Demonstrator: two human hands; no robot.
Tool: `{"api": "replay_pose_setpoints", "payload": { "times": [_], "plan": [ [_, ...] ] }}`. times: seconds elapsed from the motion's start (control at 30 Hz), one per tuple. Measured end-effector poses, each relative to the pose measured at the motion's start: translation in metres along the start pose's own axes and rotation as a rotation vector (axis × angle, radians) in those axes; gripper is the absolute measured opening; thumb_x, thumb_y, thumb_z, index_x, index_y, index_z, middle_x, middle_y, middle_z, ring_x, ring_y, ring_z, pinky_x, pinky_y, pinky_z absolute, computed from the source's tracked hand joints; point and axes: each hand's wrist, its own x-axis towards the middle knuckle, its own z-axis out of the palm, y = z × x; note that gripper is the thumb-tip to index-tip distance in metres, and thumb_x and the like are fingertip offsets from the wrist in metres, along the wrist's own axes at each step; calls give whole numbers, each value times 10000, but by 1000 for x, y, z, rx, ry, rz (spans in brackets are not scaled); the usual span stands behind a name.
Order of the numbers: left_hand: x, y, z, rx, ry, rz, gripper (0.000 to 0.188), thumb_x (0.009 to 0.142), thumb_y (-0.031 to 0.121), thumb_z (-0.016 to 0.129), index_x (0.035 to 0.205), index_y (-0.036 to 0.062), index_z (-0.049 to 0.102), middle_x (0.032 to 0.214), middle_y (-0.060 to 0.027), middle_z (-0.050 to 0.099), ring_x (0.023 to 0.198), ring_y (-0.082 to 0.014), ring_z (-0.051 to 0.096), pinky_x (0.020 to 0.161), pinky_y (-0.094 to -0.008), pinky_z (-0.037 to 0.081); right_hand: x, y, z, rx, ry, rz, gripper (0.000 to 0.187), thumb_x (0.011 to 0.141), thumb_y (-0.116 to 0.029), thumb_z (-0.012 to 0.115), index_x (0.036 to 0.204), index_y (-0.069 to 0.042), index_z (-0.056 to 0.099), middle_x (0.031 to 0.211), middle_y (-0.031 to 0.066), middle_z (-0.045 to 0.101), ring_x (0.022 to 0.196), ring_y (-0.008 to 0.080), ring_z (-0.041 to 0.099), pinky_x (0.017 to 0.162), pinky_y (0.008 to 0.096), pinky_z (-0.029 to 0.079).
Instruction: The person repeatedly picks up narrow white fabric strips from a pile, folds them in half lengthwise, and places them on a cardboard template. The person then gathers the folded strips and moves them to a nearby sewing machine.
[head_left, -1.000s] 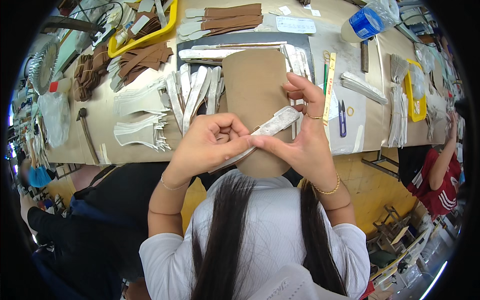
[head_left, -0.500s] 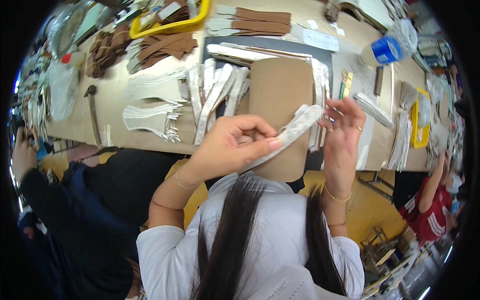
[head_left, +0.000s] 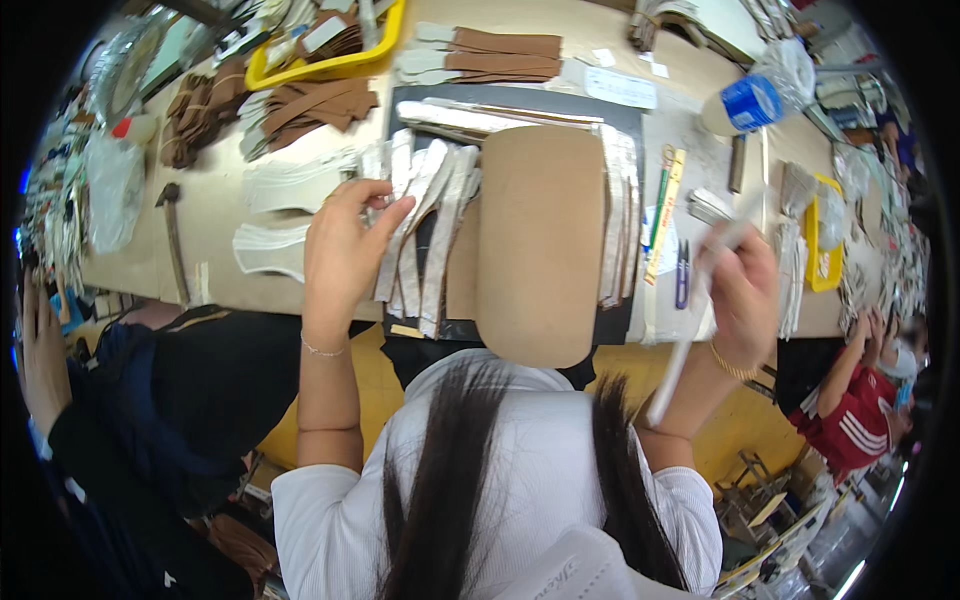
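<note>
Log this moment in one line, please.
Right grip: holding blurred white strip | Left grip: near pile of white strips, contact unclear | Brown pad: between both, untouched

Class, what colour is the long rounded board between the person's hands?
The rounded board is plain light brown, clearest in the head view.

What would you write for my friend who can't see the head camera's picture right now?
A person's right hand holds a white strip to the right of a brown board. The left hand is by more strips left of the board; whether it grips one is unclear. A yellow tray sits farther back.
</note>
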Motion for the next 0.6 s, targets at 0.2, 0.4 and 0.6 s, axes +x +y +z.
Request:
{"api": "replay_pose_setpoints", "payload": {
  "times": [0.2,0.4,0.6],
  "plan": [
    [5,-3,17,151,-92,-148,374,732,322,767,912,28,622,757,-100,608,697,-277,600,635,-372,467,64,76,9,-103,-156,102,197,913,-198,635,825,-50,540,645,-53,508,592,31,461,543,193,387],
    [7,-2,15,169,-151,-182,379,719,318,774,923,49,601,695,-78,611,672,-281,615,600,-378,467,78,94,24,-315,97,-42,387,739,-122,802,1034,-50,563,784,-46,428,612,32,393,533,176,356],
    [12,-20,13,-299,-225,-170,227,769,181,762,836,-5,649,682,3,578,622,-58,491,554,-217,385,64,78,22,-99,180,-153,265,837,-94,718,1042,-30,562,783,-49,448,656,21,408,566,154,358]
  ]
}}
